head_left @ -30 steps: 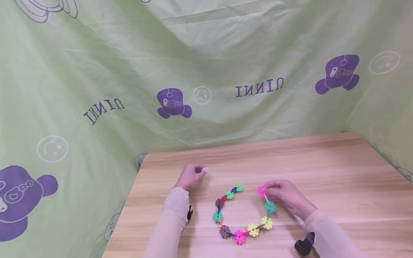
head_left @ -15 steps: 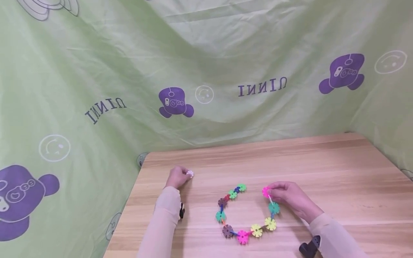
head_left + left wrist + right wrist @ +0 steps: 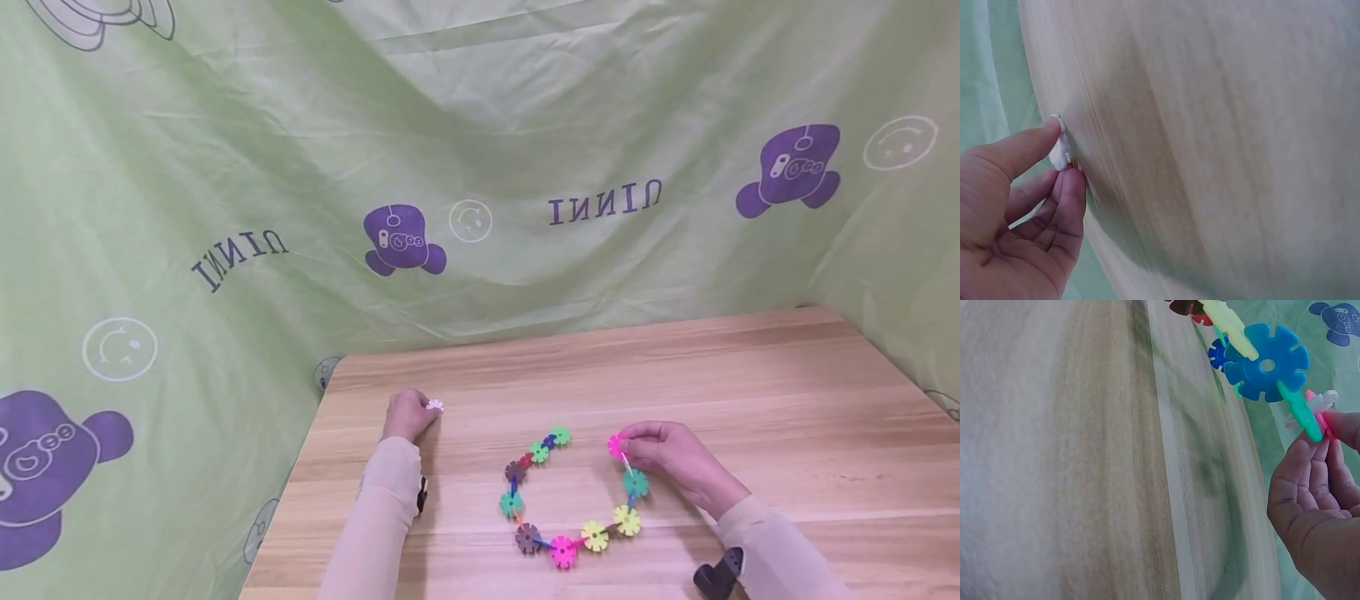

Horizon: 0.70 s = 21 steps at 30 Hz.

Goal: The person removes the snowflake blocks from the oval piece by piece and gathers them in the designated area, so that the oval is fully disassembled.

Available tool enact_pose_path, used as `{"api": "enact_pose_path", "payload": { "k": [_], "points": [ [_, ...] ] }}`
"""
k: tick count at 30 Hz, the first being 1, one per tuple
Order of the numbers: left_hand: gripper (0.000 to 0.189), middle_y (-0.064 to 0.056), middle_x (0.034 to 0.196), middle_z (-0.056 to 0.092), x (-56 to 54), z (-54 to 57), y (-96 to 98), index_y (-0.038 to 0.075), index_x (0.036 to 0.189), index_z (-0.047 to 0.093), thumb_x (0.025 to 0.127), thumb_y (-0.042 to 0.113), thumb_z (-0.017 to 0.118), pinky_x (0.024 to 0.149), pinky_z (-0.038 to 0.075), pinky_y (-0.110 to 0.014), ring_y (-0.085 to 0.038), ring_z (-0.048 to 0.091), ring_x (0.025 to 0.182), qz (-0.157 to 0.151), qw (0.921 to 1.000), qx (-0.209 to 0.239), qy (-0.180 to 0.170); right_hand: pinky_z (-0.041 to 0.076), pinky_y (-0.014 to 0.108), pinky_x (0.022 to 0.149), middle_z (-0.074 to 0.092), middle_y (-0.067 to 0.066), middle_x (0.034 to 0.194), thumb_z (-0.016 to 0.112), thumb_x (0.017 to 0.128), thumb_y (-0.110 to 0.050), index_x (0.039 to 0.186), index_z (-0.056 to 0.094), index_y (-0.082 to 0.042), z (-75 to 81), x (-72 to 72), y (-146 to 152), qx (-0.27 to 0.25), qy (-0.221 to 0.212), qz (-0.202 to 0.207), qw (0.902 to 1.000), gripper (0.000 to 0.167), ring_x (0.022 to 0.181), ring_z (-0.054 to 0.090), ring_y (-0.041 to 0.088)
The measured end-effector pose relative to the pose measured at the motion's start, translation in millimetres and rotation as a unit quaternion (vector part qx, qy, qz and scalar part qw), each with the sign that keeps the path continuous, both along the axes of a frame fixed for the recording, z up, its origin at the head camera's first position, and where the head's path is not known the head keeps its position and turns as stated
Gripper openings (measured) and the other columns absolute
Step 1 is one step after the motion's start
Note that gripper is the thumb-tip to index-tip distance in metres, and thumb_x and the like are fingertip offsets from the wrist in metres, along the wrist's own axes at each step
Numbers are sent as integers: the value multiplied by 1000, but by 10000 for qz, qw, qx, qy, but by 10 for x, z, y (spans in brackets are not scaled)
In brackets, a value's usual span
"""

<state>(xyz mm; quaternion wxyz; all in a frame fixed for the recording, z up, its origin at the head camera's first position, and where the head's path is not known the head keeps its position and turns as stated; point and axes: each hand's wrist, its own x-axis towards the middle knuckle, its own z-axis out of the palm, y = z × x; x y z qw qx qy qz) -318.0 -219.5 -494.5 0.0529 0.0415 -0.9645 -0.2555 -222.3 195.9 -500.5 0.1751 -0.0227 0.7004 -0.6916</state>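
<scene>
My left hand (image 3: 407,415) pinches a white notched snowflake disc (image 3: 435,406) between thumb and fingertips, near the table's left side. In the left wrist view the white disc (image 3: 1060,152) appears nearly edge-on. My right hand (image 3: 681,460) pinches a pink snowflake disc (image 3: 616,447), the right end of a chain of joined, multicoloured snowflake discs. That chain curves in an open ring, its other end being a green disc (image 3: 561,436). In the right wrist view a blue disc (image 3: 1266,362) and a green one (image 3: 1302,411) sit close to the fingertips.
Under both hands lies a wood-grain table (image 3: 675,358). Behind it hangs a pale green cloth (image 3: 487,125) with purple printed figures. A black wrist device (image 3: 718,575) sits by the right sleeve; another (image 3: 422,495) shows at the left sleeve.
My left hand has moved left, away from the chain, carrying the white disc; during the last half second it has barely shifted. The right hand keeps its pinch on the pink disc.
</scene>
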Motion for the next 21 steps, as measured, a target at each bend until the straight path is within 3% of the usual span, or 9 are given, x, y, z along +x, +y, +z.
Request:
{"api": "enact_pose_path", "payload": {
  "k": [7,11,13,16,18,21],
  "points": [
    [24,-17,89,74,67,-16,61,-3,86,74,82,20,78,85,54,-46,-33,67,89,83,9998,107,177,58,24,84,74,3,101,69,90,-12,115,62,9,16,14,-22,162,39,-52,9998,34,91,70,11],
    [26,-16,99,75,104,161,306,-1,102,74,88,20,74,88,56,-44,-31,70,94,-397,9968,681,150,57,24,83,74,2,100,68,91,-13,115,62,8,26,8,-21,231,84,-70,9997,33,90,69,10],
    [27,-14,99,76,132,290,493,1,107,74,89,21,73,86,57,-41,-29,71,94,-834,9889,1220,-175,57,23,82,74,1,98,68,91,-12,114,63,8,29,6,-15,231,84,-125,9996,31,89,69,9],
    [28,-9,99,76,219,436,804,6,112,73,90,23,72,87,57,-39,-28,71,96,-1460,9667,1935,-826,58,23,82,74,0,98,68,91,-11,115,63,8,31,7,-8,206,104,-151,9996,31,89,70,9],
    [29,-5,100,76,303,490,1022,9,113,73,89,24,73,90,56,-39,-27,71,98,-1873,9512,2161,-1163,58,23,83,74,1,99,68,91,-11,116,62,9,30,11,-9,172,111,-137,9997,33,89,70,9],
    [27,0,103,76,447,509,1349,12,112,74,88,25,75,93,55,-36,-19,70,98,-2348,9345,2214,-1500,57,23,84,74,2,102,67,91,-12,118,61,10,28,19,-13,151,133,-103,9997,36,91,70,9]
  ]
}}
